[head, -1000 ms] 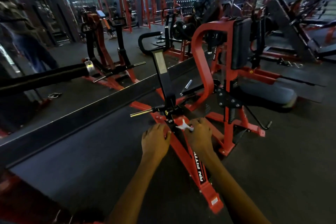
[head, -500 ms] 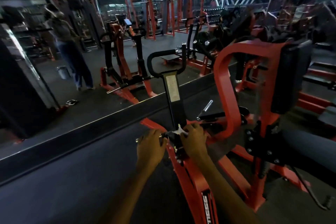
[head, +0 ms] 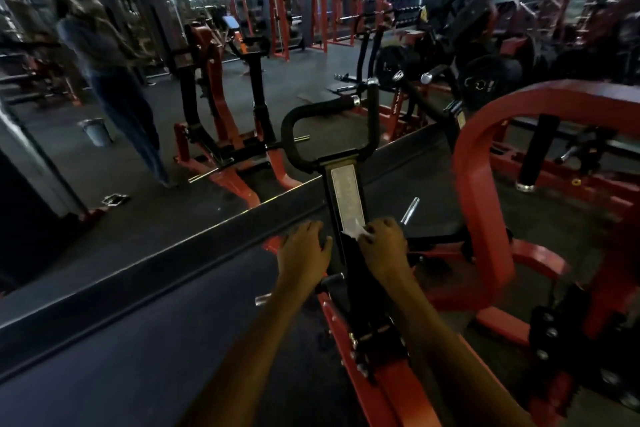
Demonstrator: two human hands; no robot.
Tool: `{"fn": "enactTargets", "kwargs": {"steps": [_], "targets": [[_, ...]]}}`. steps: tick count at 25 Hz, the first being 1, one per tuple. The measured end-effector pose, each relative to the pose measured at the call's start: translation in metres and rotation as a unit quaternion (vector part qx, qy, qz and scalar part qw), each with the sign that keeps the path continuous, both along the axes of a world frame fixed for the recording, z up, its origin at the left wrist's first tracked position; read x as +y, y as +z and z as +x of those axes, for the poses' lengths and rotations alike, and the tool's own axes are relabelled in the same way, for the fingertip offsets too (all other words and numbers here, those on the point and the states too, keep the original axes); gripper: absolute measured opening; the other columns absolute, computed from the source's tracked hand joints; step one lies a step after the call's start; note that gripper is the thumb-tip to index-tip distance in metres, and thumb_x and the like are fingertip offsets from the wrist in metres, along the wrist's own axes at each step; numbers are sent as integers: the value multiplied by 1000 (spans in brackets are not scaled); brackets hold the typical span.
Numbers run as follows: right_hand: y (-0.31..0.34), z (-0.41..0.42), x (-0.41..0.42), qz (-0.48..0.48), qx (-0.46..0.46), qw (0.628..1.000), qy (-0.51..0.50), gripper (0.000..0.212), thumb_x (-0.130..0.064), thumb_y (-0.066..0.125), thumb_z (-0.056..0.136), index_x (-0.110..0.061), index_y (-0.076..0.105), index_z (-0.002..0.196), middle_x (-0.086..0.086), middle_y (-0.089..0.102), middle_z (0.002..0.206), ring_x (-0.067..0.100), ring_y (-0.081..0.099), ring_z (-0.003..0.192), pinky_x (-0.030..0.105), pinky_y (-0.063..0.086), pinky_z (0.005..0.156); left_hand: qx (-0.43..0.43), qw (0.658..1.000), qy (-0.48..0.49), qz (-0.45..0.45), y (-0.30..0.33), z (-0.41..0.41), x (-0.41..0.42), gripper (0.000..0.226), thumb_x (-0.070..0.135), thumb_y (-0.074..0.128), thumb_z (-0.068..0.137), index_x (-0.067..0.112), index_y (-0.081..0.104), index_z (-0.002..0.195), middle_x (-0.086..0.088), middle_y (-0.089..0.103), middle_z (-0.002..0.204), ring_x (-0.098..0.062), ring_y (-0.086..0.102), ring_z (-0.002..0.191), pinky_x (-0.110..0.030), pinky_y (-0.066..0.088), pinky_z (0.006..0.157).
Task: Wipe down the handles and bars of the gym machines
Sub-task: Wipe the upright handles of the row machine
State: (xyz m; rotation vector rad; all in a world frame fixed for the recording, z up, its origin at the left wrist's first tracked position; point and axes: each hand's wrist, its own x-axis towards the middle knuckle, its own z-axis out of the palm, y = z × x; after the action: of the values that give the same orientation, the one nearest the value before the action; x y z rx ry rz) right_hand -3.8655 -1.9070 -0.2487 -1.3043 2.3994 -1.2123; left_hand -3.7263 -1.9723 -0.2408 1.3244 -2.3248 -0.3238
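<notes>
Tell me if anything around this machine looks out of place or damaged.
Nothing on the machine looks broken. One oddity: a small dark object lies loose on the floor at left, too blurred to identify. The right hand holds a white wipe against the black upright bar.

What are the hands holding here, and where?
Right hand pinches a white wipe against the black bar; left hand holds nothing visible.

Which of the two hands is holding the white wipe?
The right hand: it pinches the white wipe against the black upright bar. The left hand holds no wipe.
</notes>
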Motion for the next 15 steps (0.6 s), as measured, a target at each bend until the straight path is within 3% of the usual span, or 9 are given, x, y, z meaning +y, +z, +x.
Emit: {"fn": "enactTargets", "kwargs": {"steps": [6,10,12,14,15], "targets": [[14,-57,-102,-30,-22,997,-71,10,-6,62,84,4,62,88,12,54,99,16,49,78,19,33,66,5,997,-70,-13,9,-69,-128,43,34,52,95,18,50,136,-3,52,138,-23,47,127,-37,35,106],[14,-105,-149,-94,-26,987,-124,8,-1,67,80,3,60,81,9,55,87,8,45,67,9,33,56,-6,992,-108,-57,2,-120,-180,49,30,54,95,14,43,141,-6,41,147,-24,33,138,-39,25,114],[13,-133,-169,-136,-40,981,-129,9,1,68,80,1,59,81,10,59,83,11,52,68,10,42,60,-19,989,-122,-83,-3,-149,-205,50,29,51,97,12,42,143,-9,36,152,-26,26,143,-43,19,118],[11,-166,-194,-160,-20,981,-103,10,4,66,80,-1,65,89,11,64,85,20,61,78,21,49,70,-16,989,-126,-78,-8,-176,-233,47,31,47,99,12,44,142,-10,39,150,-28,29,143,-44,18,117],[13,-183,-206,-163,-3,982,-91,15,6,64,81,-1,67,94,12,67,89,23,63,83,18,47,74,-20,990,-124,-69,-12,-187,-246,45,32,44,100,12,45,141,-10,43,147,-27,34,140,-44,21,115]]}}
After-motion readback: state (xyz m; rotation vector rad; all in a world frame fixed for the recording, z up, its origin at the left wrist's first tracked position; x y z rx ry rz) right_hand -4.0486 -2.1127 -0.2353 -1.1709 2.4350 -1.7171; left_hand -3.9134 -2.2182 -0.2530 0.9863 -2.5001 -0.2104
